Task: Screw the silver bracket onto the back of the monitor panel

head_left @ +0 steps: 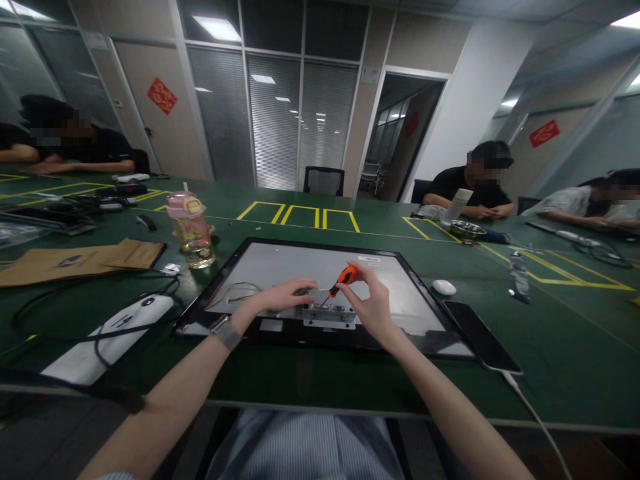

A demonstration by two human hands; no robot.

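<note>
A flat display panel (pixel 260 263) with a black frame lies grey side up on the table before me. Near its front edge sits a metal bracket (pixel 327 320) with a small circuit board on it. My right hand (pixel 373 303) grips an orange and black screwdriver (pixel 345 277), its shaft slanting down to the board. My left hand (pixel 283 297) rests at the bracket's left end, fingers stretched out, thumb apart from them. A small dark part shows between them; whether they hold it is unclear. Thin wires (pixel 235 290) lie on the panel left of that hand.
To the left are a white power strip (pixel 125 333) with black cables, a brown paper bag (pixel 75 261) and a drink cup (pixel 193 233). At right lie a phone (pixel 480 333) on a white cable and a white mouse (pixel 444 287). Several people sit across the table.
</note>
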